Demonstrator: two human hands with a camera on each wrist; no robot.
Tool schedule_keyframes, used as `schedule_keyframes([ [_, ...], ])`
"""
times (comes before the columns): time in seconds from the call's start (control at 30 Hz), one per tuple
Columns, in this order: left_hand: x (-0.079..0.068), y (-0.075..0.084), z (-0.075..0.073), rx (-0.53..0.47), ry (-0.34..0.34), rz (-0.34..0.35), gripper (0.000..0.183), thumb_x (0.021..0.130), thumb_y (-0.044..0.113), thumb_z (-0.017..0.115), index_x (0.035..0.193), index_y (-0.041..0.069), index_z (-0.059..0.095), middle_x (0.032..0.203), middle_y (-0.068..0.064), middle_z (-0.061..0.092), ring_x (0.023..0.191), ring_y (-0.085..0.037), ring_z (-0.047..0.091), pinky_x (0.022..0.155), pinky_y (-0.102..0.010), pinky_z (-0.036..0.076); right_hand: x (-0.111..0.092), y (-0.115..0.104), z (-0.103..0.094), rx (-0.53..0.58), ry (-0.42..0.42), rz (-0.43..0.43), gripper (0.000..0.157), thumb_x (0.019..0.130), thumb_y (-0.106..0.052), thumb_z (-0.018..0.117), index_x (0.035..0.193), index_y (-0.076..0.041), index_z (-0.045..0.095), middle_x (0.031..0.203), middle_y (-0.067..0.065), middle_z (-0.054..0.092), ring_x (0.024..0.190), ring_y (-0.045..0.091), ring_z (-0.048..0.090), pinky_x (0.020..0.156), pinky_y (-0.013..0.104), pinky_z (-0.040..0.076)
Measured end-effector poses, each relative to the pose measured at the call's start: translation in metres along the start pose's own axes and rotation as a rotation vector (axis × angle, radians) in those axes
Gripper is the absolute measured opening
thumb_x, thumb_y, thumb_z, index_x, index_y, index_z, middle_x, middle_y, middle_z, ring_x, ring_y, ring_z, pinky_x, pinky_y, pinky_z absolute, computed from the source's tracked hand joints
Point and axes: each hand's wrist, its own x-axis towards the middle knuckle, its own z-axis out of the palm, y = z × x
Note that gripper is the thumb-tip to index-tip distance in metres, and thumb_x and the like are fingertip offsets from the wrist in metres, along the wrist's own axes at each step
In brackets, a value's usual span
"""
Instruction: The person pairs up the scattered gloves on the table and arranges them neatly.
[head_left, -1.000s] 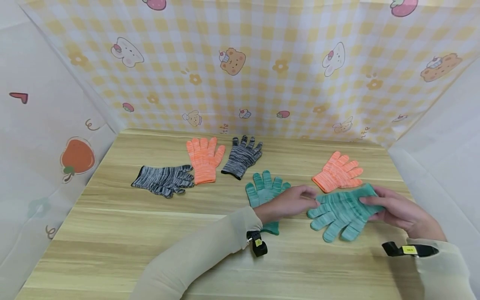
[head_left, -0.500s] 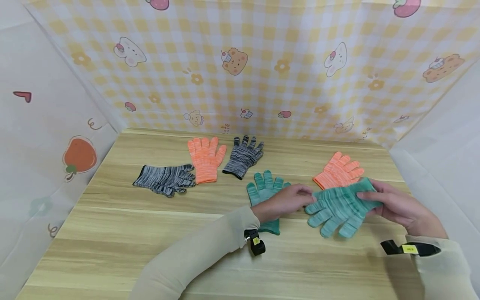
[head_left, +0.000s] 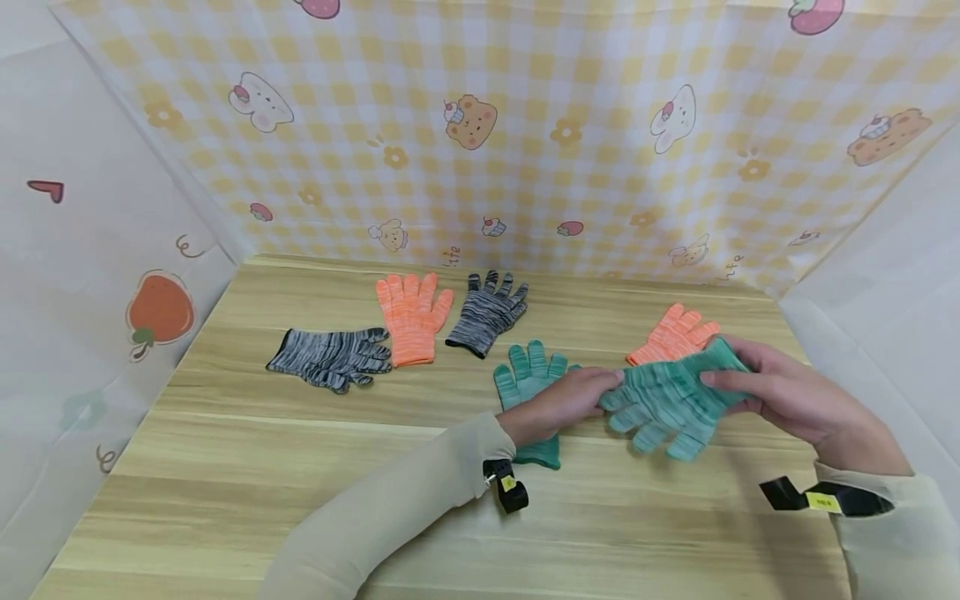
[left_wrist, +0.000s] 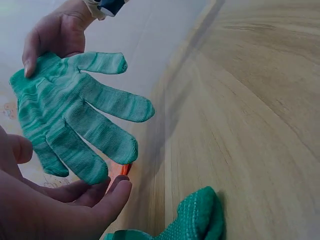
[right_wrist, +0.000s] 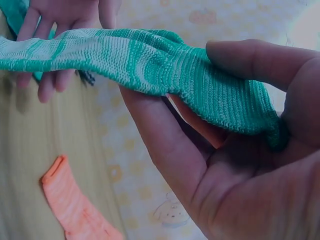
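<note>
A green knit glove (head_left: 667, 396) hangs above the table's right half, its fingers spread down and to the left. My right hand (head_left: 787, 392) pinches its cuff, thumb on top and fingers underneath, as the right wrist view shows closely. At the finger end is my left hand (head_left: 558, 404). In the right wrist view the left hand's fingers (right_wrist: 47, 82) extend fairly straight under the glove; in the left wrist view its thumb (left_wrist: 21, 149) stands apart from them. A second green glove (head_left: 525, 379) lies on the table, partly covered by the left hand.
An orange glove (head_left: 675, 333) lies behind the held one, partly hidden. Farther left on the wooden table (head_left: 225, 483) are another orange glove (head_left: 412, 321) and two grey-black gloves, one at the back (head_left: 489, 315) and one at the left (head_left: 326, 358). A checked cloth (head_left: 525, 183) hangs behind.
My right hand has raised the green glove and moved it slightly left and back, over part of the orange glove. The left hand stays near the glove's fingers, which now overlap its fingertips.
</note>
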Motion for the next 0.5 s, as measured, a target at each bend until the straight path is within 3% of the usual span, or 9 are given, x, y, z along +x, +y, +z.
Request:
schedule_keyframes([
  [0.27, -0.008, 0.002, -0.006, -0.276, 0.017, -0.119, 0.071, 0.119, 0.048, 0.042, 0.172, 0.002, 0.03, 0.158, -0.031, 0.051, 0.146, -0.045, 0.053, 0.122, -0.05, 0.044, 0.007, -0.01, 0.005, -0.06, 0.067, 0.005, 0.037, 0.11, 0.014, 0.045, 0.133, -0.008, 0.065, 0.113, 0.009, 0.076, 0.101, 0.022, 0.077, 0.085, 0.041, 0.066],
  [0.5, -0.015, 0.004, -0.004, -0.466, -0.046, -0.231, 0.095, 0.115, 0.058, 0.046, 0.171, -0.01, 0.012, 0.152, -0.045, 0.048, 0.143, -0.056, 0.053, 0.118, -0.06, 0.047, 0.019, -0.019, 0.012, -0.145, 0.131, 0.03, 0.028, 0.11, 0.011, 0.051, 0.128, -0.006, 0.065, 0.11, 0.01, 0.077, 0.097, 0.022, 0.078, 0.083, 0.039, 0.066],
])
